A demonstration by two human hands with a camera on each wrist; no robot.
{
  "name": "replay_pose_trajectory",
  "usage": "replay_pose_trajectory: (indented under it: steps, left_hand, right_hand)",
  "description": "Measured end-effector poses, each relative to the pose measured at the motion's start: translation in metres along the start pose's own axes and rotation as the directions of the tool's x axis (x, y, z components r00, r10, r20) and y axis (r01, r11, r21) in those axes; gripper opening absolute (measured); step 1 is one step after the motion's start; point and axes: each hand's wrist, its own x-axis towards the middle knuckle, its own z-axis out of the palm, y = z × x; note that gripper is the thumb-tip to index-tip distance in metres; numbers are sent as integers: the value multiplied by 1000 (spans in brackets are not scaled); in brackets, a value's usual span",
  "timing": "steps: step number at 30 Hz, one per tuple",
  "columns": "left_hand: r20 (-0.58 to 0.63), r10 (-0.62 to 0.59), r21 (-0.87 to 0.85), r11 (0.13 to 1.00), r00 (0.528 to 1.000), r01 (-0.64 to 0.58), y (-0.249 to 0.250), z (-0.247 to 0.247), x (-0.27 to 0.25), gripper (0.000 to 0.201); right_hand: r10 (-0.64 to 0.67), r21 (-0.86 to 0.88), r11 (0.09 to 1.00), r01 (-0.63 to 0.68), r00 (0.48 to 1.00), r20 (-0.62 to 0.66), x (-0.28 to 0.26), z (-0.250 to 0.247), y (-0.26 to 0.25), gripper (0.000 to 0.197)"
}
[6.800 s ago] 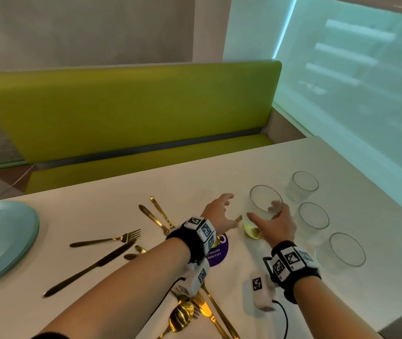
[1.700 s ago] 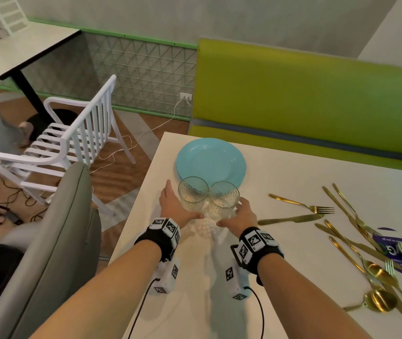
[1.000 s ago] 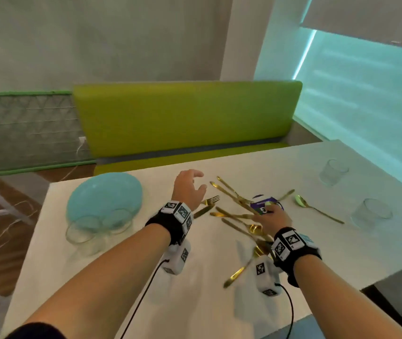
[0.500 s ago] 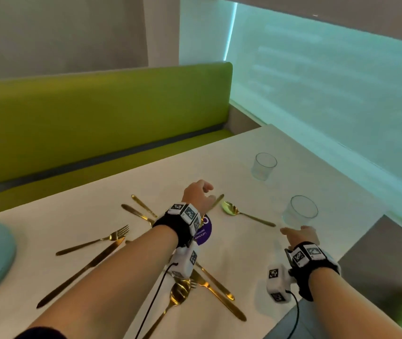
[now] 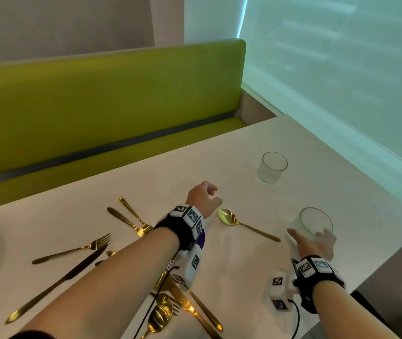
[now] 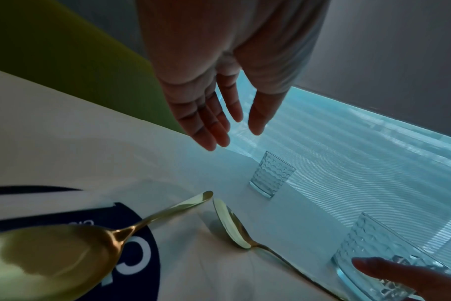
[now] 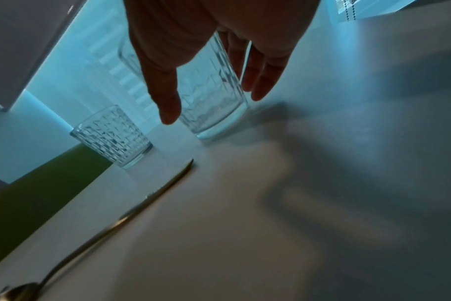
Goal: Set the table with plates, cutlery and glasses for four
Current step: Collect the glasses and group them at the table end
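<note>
Right hand (image 5: 316, 243): fingers spread around the near clear faceted glass tumbler (image 5: 313, 223), not yet closed, likely to reposition it. Left hand (image 5: 203, 198): relaxed, empty, above the white tabletop (image 5: 342, 192). Gold spoon (image 5: 241, 223) lies between them.

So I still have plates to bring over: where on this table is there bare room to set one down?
Bare table lies along the bench side behind the cutlery, and between the far glass and the window end. It is crowded in the near middle, where forks, knives and spoons overlap under the left hand.

Both hands (image 5: 203, 200) (image 5: 317, 244) outstretched, fingers (image 6: 209, 130) loose
</note>
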Motion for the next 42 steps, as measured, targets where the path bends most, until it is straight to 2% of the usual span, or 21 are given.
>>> replay_pose_trajectory:
  steps: [4, 7, 10, 12, 14, 16, 18, 19, 25, 26, 27, 28, 31, 32, 33, 34, 36, 39, 42]
  left_hand:
    - [5, -4, -1, 1000, 1000, 4, 3, 0, 4, 36]
    - [26, -1, 1, 1000, 1000, 1, 5, 0, 7, 40]
    - [79, -1, -18, 1000, 997, 3, 9, 2, 9, 50]
    - [125, 5, -39, 999, 992, 0, 12, 4, 10, 63]
    - [166, 22, -61, 998, 986, -12, 14, 7, 10, 79]
    - [190, 44, -79, 996, 981, -30, 17, 6, 10, 93]
    - [194, 64, -67, 996, 979, -52, 18, 1, 10, 97]
    - [192, 68, -60, 997, 979, -57, 18, -3, 11, 97]
    - [73, 58, -115, 992, 996, -50, 7, -20, 13, 84]
    - [35, 44, -126, 991, 998, -39, 6, -22, 14, 84]
    - [-5, 24, -140, 990, 1000, -24, 3, -24, 15, 85]
    - [-41, 0, -152, 988, 999, -6, 1, -27, 16, 85]
    - [-116, -59, -180, 983, 991, 37, -9, -41, 19, 85]
    - [-136, -71, -184, 982, 988, 46, -12, -46, 20, 84]
    - [-155, -84, -184, 981, 984, 54, -15, -51, 21, 84]
    - [-174, -95, -185, 981, 980, 62, -19, -56, 22, 84]
    - [-205, -124, -190, 978, 971, 85, -26, -65, 24, 85]
    - [-250, -167, -188, 975, 954, 121, -37, -75, 26, 84]
    - [-271, -209, -185, 969, 940, 162, -48, -78, 27, 84]
  right_hand:
    - [-36, -31, 999, 36, 999, -7, 2, 2, -11, 84]
    - [-61, -59, 996, 62, 998, 23, -2, 10, -27, 84]
    - [-164, -51, 984, 170, 980, 117, -14, 26, -50, 80]
    - [-239, 7, 970, 243, 946, 218, -26, 38, -69, 76]
    - [-313, 67, 948, 311, 879, 359, -39, 47, -87, 72]
    - [-368, 102, 923, 372, 769, 522, -53, 55, -103, 71]
    - [-387, 138, 907, 397, 660, 644, -63, 62, -116, 69]
    - [-392, 154, 903, 401, 623, 677, -66, 66, -121, 68]
    - [-381, 183, 889, 420, 459, 803, -68, 77, -140, 69]
    - [-365, 155, 884, 440, 447, 817, -64, 79, -142, 68]
    - [-337, 114, 888, 445, 462, 820, -58, 82, -144, 67]
    - [-309, 69, 898, 435, 510, 803, -50, 83, -144, 67]
    - [-204, -90, 944, 317, 779, 593, -13, 85, -136, 66]
    - [-153, -114, 964, 240, 853, 499, -3, 83, -134, 68]
    - [-103, -119, 979, 167, 902, 419, 6, 80, -131, 71]
    - [-66, -111, 987, 112, 933, 353, 13, 77, -130, 74]
    - [-30, -96, 994, 59, 961, 274, 27, 77, -128, 82]
    - [-23, -93, 995, 47, 970, 242, 42, 84, -130, 96]
    - [-35, -81, 995, 57, 967, 251, 48, 93, -131, 101]
